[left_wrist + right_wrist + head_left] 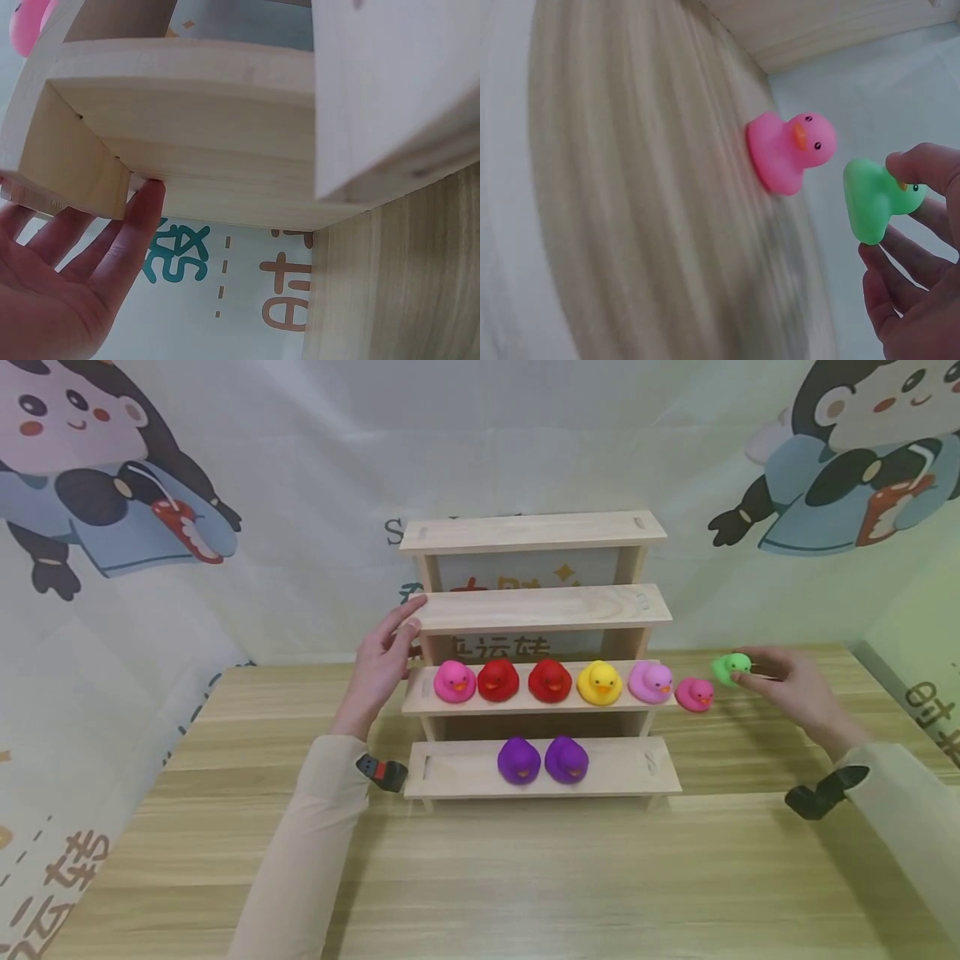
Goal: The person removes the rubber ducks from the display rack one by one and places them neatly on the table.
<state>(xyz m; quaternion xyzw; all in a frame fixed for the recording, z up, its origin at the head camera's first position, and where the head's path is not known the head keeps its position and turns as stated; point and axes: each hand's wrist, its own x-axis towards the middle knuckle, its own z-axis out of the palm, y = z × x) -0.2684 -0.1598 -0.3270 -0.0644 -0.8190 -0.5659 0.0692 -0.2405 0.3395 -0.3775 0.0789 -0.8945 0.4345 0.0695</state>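
The green duck (724,669) is hovering right of the wooden rack (540,608), clamped between fingers and thumb of the right hand (799,692); a gentle pinch clear of the nearby pink duck (695,695) is probably serving best, the left hand (377,667), fingers apart, touching the rack's end

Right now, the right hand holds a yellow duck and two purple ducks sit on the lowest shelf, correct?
Wrong colour: the right hand holds a green duck, as the right wrist view shows. The purple ducks are as you say.
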